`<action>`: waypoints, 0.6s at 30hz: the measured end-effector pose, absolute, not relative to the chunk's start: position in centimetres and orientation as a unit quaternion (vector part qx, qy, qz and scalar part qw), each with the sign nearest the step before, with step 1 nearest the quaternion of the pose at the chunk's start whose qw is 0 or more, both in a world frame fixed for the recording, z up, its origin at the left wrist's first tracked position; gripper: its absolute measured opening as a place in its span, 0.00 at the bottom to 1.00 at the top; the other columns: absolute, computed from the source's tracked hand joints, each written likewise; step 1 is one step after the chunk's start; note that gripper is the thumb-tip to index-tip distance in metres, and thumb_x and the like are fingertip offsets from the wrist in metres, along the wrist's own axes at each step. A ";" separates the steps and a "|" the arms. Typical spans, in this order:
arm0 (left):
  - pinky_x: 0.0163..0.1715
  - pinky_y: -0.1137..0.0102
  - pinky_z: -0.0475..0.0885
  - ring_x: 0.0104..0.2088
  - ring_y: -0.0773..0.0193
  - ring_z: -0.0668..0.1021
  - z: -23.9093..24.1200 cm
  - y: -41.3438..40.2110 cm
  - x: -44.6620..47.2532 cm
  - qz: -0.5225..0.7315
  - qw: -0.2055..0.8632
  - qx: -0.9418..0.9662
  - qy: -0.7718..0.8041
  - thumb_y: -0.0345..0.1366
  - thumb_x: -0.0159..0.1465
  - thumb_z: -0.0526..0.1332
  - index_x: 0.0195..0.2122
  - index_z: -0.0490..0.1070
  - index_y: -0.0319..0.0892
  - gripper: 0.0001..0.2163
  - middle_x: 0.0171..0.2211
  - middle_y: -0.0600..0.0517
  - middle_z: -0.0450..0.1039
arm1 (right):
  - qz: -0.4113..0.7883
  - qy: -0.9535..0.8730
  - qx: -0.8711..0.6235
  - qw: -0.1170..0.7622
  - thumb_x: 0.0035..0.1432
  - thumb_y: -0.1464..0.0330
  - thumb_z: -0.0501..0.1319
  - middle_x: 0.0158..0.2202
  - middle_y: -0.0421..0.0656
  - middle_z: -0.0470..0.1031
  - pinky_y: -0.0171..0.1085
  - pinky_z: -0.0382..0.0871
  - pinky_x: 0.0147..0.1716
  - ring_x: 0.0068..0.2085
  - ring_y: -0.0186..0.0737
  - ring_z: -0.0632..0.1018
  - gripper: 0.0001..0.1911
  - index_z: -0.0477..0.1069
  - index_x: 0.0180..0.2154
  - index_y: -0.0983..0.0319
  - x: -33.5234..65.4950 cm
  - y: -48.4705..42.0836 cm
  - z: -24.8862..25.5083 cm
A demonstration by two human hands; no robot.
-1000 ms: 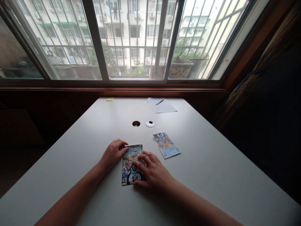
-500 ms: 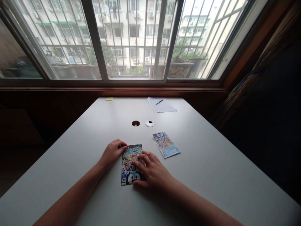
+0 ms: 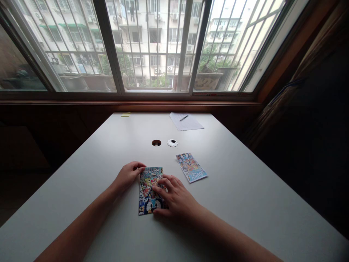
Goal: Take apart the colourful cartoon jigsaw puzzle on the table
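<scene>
A small, assembled jigsaw puzzle with a crowded cartoon picture lies flat on the white table, a big blue dog face at its near end. At its far left corner, my left hand has its bent fingers and thumb closed on the edge. Spread fingers of my right hand rest over the puzzle's right side and hide part of it. To the right, apart from both hands, a printed picture card shows a similar dog design.
Toward the window, the white table has a round cable hole and its loose cover. Paper sheets with a pen lie at the far edge, and a yellow sticky note farther left.
My left hand's fingers have shifted slightly off the puzzle's far edge, so more of its top lettering shows. The right hand keeps its place; the whole view has drifted slightly left.
</scene>
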State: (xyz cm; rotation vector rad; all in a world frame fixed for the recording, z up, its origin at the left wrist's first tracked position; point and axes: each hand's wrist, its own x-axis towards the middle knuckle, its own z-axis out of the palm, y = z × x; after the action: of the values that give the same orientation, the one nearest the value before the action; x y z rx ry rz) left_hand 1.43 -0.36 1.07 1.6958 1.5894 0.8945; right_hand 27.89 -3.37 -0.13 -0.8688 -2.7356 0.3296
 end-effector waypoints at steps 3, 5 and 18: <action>0.47 0.65 0.70 0.46 0.55 0.78 1.3 -0.5 1.5 0.348 0.335 0.636 0.602 0.45 0.62 0.60 0.43 0.78 0.45 0.14 0.44 0.51 0.79 | 0.113 -0.940 -0.296 0.127 0.59 0.39 0.53 0.62 0.50 0.63 0.59 0.44 0.66 0.66 0.59 0.55 0.40 0.61 0.64 0.53 28.0 -3.3 -0.2; 0.45 0.66 0.71 0.45 0.55 0.78 1.2 -0.5 1.5 0.355 0.344 0.632 0.597 0.46 0.62 0.60 0.45 0.77 0.45 0.15 0.43 0.50 0.78 | 0.113 -0.940 -0.296 0.127 0.59 0.39 0.54 0.62 0.50 0.62 0.60 0.44 0.66 0.66 0.60 0.55 0.40 0.60 0.65 0.53 28.0 -3.3 -0.2; 0.41 0.64 0.74 0.42 0.54 0.78 1.2 -0.9 0.6 0.371 0.449 0.594 0.556 0.48 0.58 0.66 0.53 0.72 0.42 0.24 0.42 0.46 0.76 | 0.124 -0.938 -0.302 0.121 0.58 0.40 0.56 0.63 0.48 0.61 0.56 0.46 0.67 0.67 0.56 0.54 0.39 0.61 0.64 0.53 28.2 -3.1 0.1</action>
State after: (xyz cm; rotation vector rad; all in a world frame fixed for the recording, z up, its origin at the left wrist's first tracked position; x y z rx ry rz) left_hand 0.63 -0.91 1.19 1.4690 1.3743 0.9172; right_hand 28.17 -3.07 0.11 -0.8818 -2.7382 0.3611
